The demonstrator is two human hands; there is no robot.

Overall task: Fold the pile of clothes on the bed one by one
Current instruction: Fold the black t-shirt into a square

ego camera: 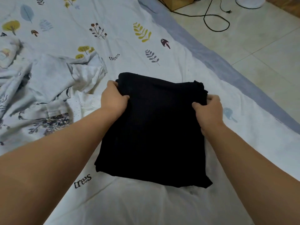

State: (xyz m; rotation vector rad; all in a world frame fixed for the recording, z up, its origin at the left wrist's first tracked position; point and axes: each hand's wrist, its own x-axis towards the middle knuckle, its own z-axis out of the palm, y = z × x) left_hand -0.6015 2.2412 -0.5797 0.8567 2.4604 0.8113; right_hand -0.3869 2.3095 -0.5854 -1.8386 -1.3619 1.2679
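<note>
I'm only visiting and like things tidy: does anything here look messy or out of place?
Mostly no. The black garment is folded neatly, gripped by the left hand and right hand. The pale clothes lie crumpled left of it, not yet folded, and a black cable trails loose across the floor.

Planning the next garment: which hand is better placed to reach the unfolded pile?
Left. The left hand grips the black garment's edge right beside the unfolded pile; the right hand grips the far edge, toward the floor.
</note>
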